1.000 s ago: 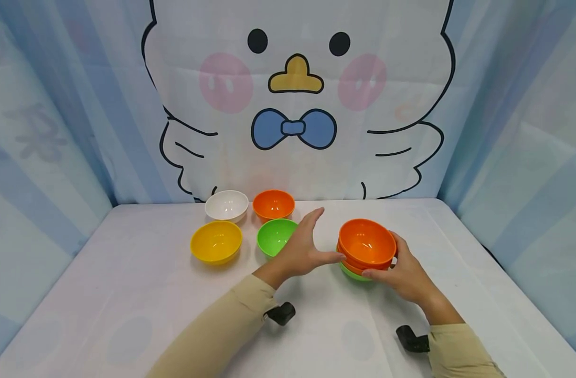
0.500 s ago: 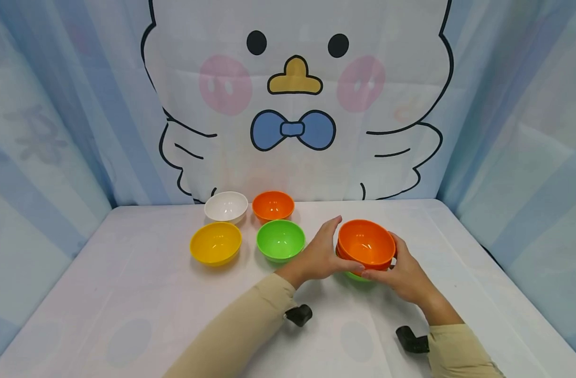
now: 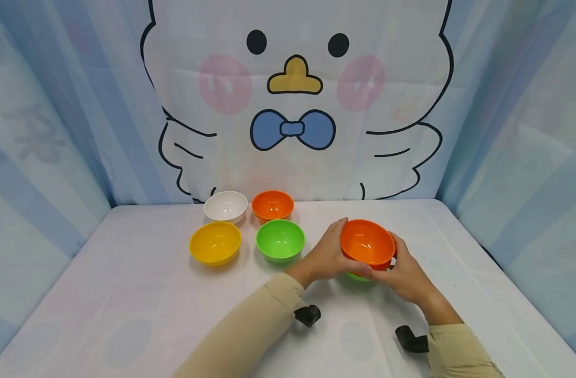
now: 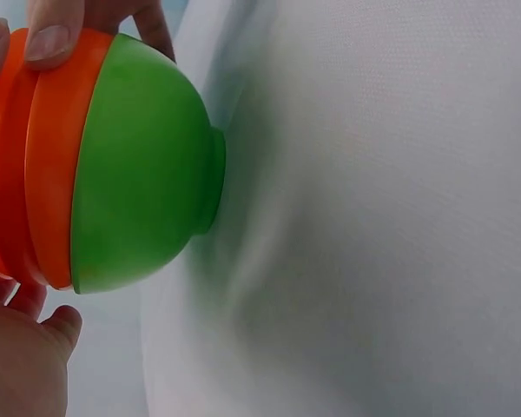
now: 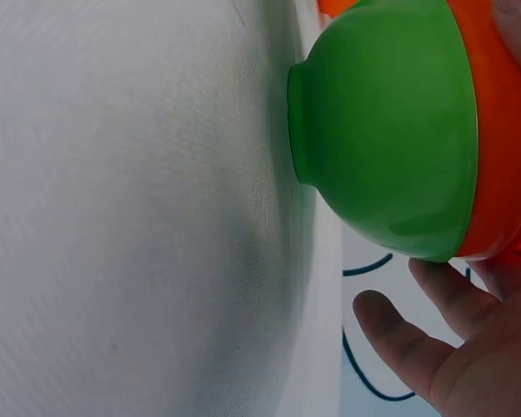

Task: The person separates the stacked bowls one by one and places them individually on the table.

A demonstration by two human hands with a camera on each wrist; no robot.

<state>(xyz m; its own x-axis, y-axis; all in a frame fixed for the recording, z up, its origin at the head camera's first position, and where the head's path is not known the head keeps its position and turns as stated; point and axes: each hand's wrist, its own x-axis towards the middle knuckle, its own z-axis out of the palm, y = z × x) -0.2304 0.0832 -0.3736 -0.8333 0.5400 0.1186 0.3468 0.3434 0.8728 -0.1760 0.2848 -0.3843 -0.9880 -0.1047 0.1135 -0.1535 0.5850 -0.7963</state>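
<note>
A stack of nested bowls stands right of centre on the white table, orange bowls (image 3: 367,243) above a green bowl (image 4: 143,169). My left hand (image 3: 327,253) grips the upper orange part from the left, its thumb along the near side. From the right my right hand (image 3: 408,275) holds the stack, its thumb lying on the lower orange bowl (image 5: 502,130). The two thumbs meet at the front in the head view. The green bowl's foot (image 5: 300,126) is down at the tabletop. Behind the bowls, most fingers are hidden in the head view.
Left of the stack sit a white bowl (image 3: 226,206), an orange bowl (image 3: 273,205), a yellow bowl (image 3: 215,243) and a green bowl (image 3: 280,240). A cartoon-printed curtain (image 3: 292,173) hangs behind the table (image 3: 104,294).
My left hand has moved right, from beside the green bowl to the stack, and its fingers have closed round the orange bowls. My right hand has kept its hold in place.
</note>
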